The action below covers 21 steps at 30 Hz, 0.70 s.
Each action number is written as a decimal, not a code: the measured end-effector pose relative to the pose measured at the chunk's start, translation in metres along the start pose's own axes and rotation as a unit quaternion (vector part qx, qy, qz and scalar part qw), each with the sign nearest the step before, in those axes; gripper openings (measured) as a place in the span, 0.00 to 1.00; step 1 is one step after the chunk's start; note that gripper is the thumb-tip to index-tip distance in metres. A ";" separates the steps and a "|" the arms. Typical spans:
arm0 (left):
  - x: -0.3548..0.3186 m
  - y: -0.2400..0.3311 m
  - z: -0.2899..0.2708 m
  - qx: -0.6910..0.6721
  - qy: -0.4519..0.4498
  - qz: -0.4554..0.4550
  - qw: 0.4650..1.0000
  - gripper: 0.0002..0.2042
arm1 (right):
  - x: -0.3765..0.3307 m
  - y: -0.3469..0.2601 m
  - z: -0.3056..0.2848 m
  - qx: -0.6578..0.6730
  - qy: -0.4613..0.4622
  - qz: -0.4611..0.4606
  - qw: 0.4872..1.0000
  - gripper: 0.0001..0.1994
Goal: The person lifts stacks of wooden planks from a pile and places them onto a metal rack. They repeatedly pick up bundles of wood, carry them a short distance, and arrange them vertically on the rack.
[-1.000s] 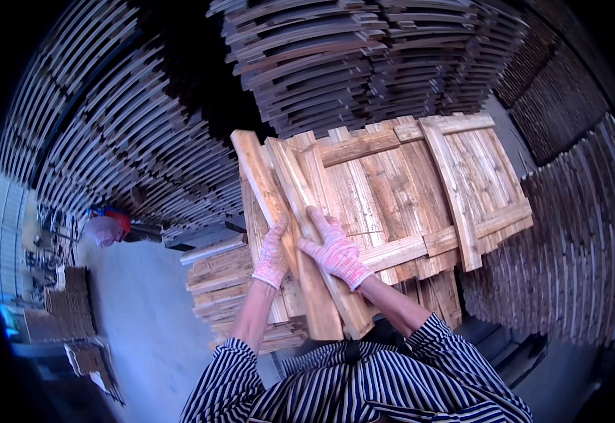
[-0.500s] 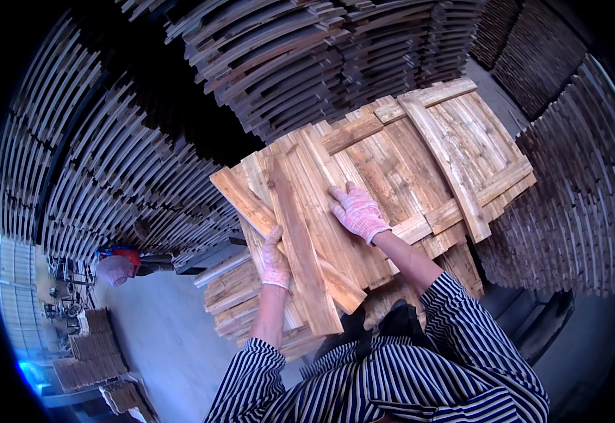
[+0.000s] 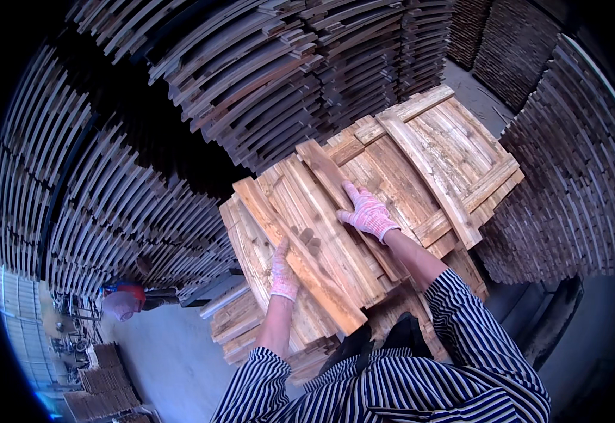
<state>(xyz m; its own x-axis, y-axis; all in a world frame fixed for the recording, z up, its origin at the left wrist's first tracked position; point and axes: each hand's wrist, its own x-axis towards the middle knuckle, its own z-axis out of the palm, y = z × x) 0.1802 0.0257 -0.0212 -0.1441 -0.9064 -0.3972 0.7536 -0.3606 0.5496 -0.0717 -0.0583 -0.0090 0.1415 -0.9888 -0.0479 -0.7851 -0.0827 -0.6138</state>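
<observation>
Left hand (image 3: 284,273): gripping orange plank (image 3: 305,261), seemingly from beneath
Right hand (image 3: 369,213): closed around brown slat (image 3: 321,167)
Plank end: could tip off panel (image 3: 332,236) edge if released overhanging

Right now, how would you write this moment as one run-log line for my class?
left hand: gripping orange-toned plank | right hand: on darker plank, grip unclear | beneath: pale boards

Gloved hands: 2, mid-frame (left hand (image 3: 283,276), right hand (image 3: 371,214)). Boards at hands: 2 (left board (image 3: 307,265), right board (image 3: 323,168)). Crosswise plank (image 3: 430,180), right of centre: 1. Striped sleeves (image 3: 473,317), lower frame: 2. Co-worker (image 3: 135,292), left side: 1. Slats in background stacks (image 3: 244,77), upper frame: too many to count.
</observation>
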 end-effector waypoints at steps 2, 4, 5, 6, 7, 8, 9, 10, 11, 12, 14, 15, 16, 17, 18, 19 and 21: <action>0.002 -0.002 0.001 0.010 0.020 -0.010 1.000 0.31 | 0.004 0.009 0.010 -0.020 -0.045 -0.015 0.999 0.41; 0.003 -0.002 0.002 0.053 0.036 -0.001 0.998 0.33 | 0.002 0.001 0.014 -0.044 -0.080 -0.006 0.996 0.40; 0.005 -0.003 0.004 0.072 0.045 -0.001 0.996 0.35 | -0.006 -0.016 0.009 -0.056 -0.102 -0.002 0.993 0.42; 0.004 -0.011 0.029 0.116 0.062 0.010 0.991 0.41 | -0.015 -0.032 -0.003 -0.072 -0.118 0.010 0.990 0.43; 0.002 -0.019 0.053 0.096 0.066 0.003 0.993 0.42 | -0.024 -0.045 -0.013 -0.087 -0.135 0.018 0.987 0.44; 0.001 -0.025 0.078 0.075 0.067 -0.002 0.995 0.42 | -0.034 -0.055 -0.023 -0.011 -0.174 0.008 0.985 0.46; 0.002 -0.029 0.091 0.053 0.069 -0.009 0.996 0.43 | -0.044 -0.059 -0.028 0.066 -0.212 -0.001 0.975 0.48; 0.016 -0.017 0.035 0.033 0.013 0.023 0.999 0.50 | -0.053 -0.086 -0.011 0.163 -0.184 -0.045 0.968 0.50; 0.020 -0.014 0.033 0.102 -0.007 0.034 0.994 0.50 | -0.050 -0.081 -0.019 0.169 -0.174 -0.014 0.970 0.49; 0.025 -0.015 0.039 0.168 -0.032 0.042 0.984 0.50 | -0.047 -0.070 -0.040 0.172 -0.159 0.022 0.972 0.48; 0.033 -0.003 0.040 0.285 0.014 0.085 0.955 0.48 | -0.032 -0.022 -0.039 0.085 -0.027 0.050 0.995 0.47; 0.023 0.019 0.019 0.330 0.098 0.123 0.931 0.47 | -0.026 -0.006 -0.047 0.065 -0.030 0.070 0.995 0.46; 0.017 0.040 -0.004 0.373 0.175 0.157 0.898 0.46 | -0.019 0.015 -0.058 0.042 -0.030 0.096 0.994 0.44; 0.003 0.072 -0.034 0.414 0.255 0.197 0.851 0.47 | -0.014 0.024 -0.062 0.024 -0.031 0.112 0.993 0.43; -0.003 0.090 -0.081 0.418 0.305 0.181 0.836 0.47 | -0.014 0.034 -0.052 -0.011 0.002 0.077 0.997 0.41; -0.026 0.120 -0.129 0.421 0.365 0.174 0.812 0.48 | -0.010 0.037 -0.024 -0.036 0.030 0.027 0.999 0.39; -0.023 0.086 -0.120 0.186 0.160 0.024 0.969 0.45 | -0.023 0.042 -0.014 -0.015 -0.017 0.036 0.999 0.34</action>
<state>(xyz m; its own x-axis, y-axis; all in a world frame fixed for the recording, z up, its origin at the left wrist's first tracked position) 0.3255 0.0420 -0.0526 0.1370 -0.8311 -0.5390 0.4617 -0.4278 0.7770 -0.1162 -0.0411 -0.0228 0.1039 -0.9874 -0.1193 -0.8123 -0.0150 -0.5831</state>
